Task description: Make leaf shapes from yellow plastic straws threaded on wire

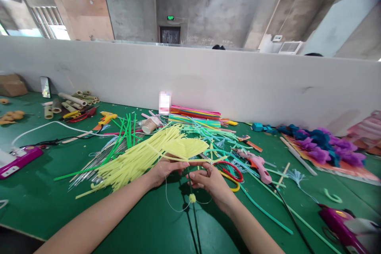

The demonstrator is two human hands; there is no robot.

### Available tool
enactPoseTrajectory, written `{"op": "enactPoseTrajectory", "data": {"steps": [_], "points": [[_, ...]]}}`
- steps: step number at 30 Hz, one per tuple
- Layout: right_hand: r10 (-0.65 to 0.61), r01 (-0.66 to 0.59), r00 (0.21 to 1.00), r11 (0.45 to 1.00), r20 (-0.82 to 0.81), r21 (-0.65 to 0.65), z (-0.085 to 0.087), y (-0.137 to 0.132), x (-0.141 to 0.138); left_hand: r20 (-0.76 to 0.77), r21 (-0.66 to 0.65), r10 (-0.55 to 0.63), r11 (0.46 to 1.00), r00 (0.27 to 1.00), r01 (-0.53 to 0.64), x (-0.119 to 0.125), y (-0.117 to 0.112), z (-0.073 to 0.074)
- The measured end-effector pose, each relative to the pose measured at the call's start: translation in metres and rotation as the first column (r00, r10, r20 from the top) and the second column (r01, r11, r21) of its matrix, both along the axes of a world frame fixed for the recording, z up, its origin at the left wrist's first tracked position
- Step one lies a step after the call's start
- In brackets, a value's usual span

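My left hand (pixel 170 168) is closed, its thumb and fingers pinching the near edge of a yellow leaf-shaped piece (pixel 186 149) made of chenille stems. Opposite it, my right hand (pixel 208 180) is closed at the same edge, its fingertips beside a thin dark stem that runs down from the piece. Low on that stem sits a small yellow fuzzy ball (pixel 192 198), with a fine pale wire looping out on both sides. Behind my left hand lies a heap of loose yellow chenille stems (pixel 139 156). Scissors (pixel 233 176) with red and yellow handles rest just past my right hand.
A pink glue gun (pixel 258 165) lies to the right, its black cord trailing toward me. Farther left is a yellow glue gun (pixel 106 118). Purple power strips (pixel 22 161) stand at both sides. Purple and blue fuzzy flowers (pixel 324 145) lie right. A white partition (pixel 127 73) bounds the back.
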State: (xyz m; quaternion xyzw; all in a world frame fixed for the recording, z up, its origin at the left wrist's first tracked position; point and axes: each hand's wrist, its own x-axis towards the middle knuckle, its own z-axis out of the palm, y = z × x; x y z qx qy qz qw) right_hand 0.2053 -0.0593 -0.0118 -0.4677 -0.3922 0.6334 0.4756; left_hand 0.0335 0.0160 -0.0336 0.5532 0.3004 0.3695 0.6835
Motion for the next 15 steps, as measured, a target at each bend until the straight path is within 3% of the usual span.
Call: {"op": "enactPoseTrajectory", "data": {"steps": [15], "points": [[0.037, -0.037, 0.999, 0.999, 0.032, 0.022, -0.002, -0.002, -0.003, 0.066, -0.081, 0.010, 0.997, 0.998, -0.004, -0.001, -0.002, 0.012]]}}
